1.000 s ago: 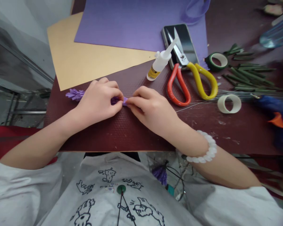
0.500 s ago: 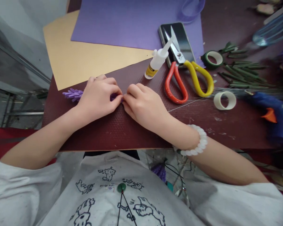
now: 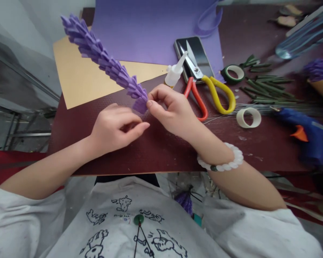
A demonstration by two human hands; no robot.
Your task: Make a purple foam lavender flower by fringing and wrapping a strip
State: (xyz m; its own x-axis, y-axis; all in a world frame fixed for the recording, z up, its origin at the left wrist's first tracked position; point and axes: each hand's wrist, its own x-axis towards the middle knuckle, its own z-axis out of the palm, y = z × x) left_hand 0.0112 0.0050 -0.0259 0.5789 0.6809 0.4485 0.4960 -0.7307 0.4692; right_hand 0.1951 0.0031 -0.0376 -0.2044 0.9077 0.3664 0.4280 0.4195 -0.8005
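Note:
A long purple fringed flower spike [image 3: 104,61] slants up to the left over the paper sheets. Its lower end is pinched between thumb and finger of my right hand [image 3: 174,111]. Just below that end, my left hand [image 3: 115,127] is at the table surface, thumb stretched out and apart from the curled fingers, holding nothing. Behind my right hand stands a white glue bottle [image 3: 173,74], partly hidden. Scissors [image 3: 196,73] with one red and one yellow handle lie with their blades on a black phone [image 3: 201,53].
Purple sheet [image 3: 150,32] and tan sheet [image 3: 78,82] lie at the back. To the right are green tape [image 3: 233,73], green stems [image 3: 269,87], a pale tape roll [image 3: 249,118], wires, a blue glue gun [image 3: 309,132] and a wrapped purple bunch [image 3: 320,70].
The purple spike has been raised from the table, where my left hand covered it, and now points up to the left. My left hand has let go and sits lower.

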